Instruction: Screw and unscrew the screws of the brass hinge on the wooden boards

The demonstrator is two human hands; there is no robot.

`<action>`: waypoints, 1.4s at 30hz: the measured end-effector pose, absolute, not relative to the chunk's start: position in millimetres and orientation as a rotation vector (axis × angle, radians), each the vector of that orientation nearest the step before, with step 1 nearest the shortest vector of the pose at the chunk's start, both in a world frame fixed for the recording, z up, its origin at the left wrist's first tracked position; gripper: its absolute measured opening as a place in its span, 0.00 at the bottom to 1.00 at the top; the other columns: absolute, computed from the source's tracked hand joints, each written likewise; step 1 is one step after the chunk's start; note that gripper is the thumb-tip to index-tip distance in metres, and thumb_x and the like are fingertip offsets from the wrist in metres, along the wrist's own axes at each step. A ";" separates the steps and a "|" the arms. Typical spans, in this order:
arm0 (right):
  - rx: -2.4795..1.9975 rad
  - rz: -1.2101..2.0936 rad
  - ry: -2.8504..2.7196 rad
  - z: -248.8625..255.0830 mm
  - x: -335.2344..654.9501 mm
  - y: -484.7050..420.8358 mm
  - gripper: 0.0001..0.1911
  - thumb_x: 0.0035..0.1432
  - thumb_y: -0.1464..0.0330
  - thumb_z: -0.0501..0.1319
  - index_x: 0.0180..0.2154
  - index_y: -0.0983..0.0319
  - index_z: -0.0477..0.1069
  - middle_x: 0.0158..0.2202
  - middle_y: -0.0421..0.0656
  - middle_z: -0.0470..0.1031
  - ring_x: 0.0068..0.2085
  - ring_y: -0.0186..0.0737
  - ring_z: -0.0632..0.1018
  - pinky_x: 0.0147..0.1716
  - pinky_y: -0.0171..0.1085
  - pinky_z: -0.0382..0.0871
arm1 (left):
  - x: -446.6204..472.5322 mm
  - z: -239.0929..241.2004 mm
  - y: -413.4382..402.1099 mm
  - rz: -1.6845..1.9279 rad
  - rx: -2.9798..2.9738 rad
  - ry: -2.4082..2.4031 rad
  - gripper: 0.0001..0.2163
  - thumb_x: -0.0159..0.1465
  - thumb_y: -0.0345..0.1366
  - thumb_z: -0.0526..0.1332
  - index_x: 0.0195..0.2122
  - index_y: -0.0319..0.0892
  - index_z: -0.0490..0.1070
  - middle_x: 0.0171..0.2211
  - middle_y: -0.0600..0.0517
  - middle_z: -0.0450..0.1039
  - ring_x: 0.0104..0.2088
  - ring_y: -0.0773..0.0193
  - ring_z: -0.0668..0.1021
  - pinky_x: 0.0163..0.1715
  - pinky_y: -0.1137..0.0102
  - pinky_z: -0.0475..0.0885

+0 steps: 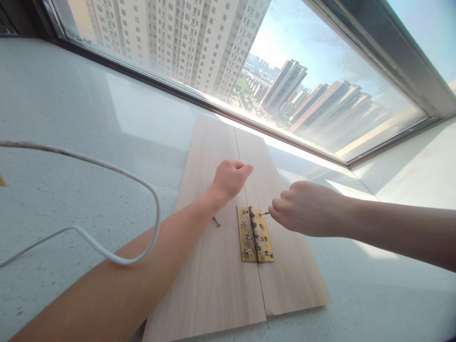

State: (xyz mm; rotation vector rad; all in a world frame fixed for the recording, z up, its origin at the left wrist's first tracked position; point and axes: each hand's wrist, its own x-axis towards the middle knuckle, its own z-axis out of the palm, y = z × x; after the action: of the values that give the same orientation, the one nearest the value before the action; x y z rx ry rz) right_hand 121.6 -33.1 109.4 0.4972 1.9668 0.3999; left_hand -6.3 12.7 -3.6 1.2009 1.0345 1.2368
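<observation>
Two pale wooden boards (213, 285) lie side by side, with a brass-coloured butt hinge (245, 237) across their seam. Several screws stand in the hinge's holes, some of them tilted. My right hand (309, 209) is closed at the hinge's upper right, pinching a thin metal screw (264, 213) whose visible end reaches a hole in the right leaf. Above the hinge, my left hand (231, 179) is curled into a fist over the left board; whatever it may hold is hidden. A loose screw (216, 222) rests on the left board beside my left forearm.
A white cable (153, 194) loops in from the left, passing in front of my left forearm. The boards lie on a speckled pale sill (89, 190). A dark-framed window (199, 97) rises behind them, with tall buildings outside.
</observation>
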 end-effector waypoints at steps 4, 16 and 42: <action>0.600 0.342 1.924 107.9 110.1 -30.8 0.11 0.48 0.81 0.54 0.24 0.63 0.70 0.19 0.40 0.65 0.20 0.34 0.64 0.19 0.36 0.49 | -6.4 -4.1 12.7 1.250 1.200 1.031 0.21 0.54 0.39 0.57 0.16 0.41 0.43 0.17 0.57 0.39 0.19 0.74 0.47 0.18 0.72 0.41; 1.426 0.041 1.763 102.9 99.0 -25.2 0.08 0.50 0.71 0.56 0.22 0.62 0.70 0.24 0.45 0.70 0.24 0.41 0.72 0.19 0.38 0.60 | -6.3 -3.9 14.1 1.237 1.191 1.020 0.21 0.55 0.39 0.57 0.15 0.41 0.43 0.17 0.57 0.40 0.18 0.74 0.47 0.17 0.72 0.42; 2.408 -0.754 2.684 98.5 104.9 -39.6 0.27 0.59 0.46 0.46 0.39 0.59 0.70 0.30 0.41 0.71 0.32 0.37 0.72 0.30 0.37 0.63 | 12.4 10.2 -14.4 1.232 1.727 0.397 0.14 0.52 0.34 0.66 0.40 0.39 0.70 0.31 0.51 0.73 0.33 0.66 0.73 0.31 0.72 0.68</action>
State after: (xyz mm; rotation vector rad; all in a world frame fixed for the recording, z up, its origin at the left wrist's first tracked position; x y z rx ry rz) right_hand 104.9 -39.6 98.5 2.4083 2.6842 -0.7542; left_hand 12.4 -14.4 10.2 1.7273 0.3975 1.2318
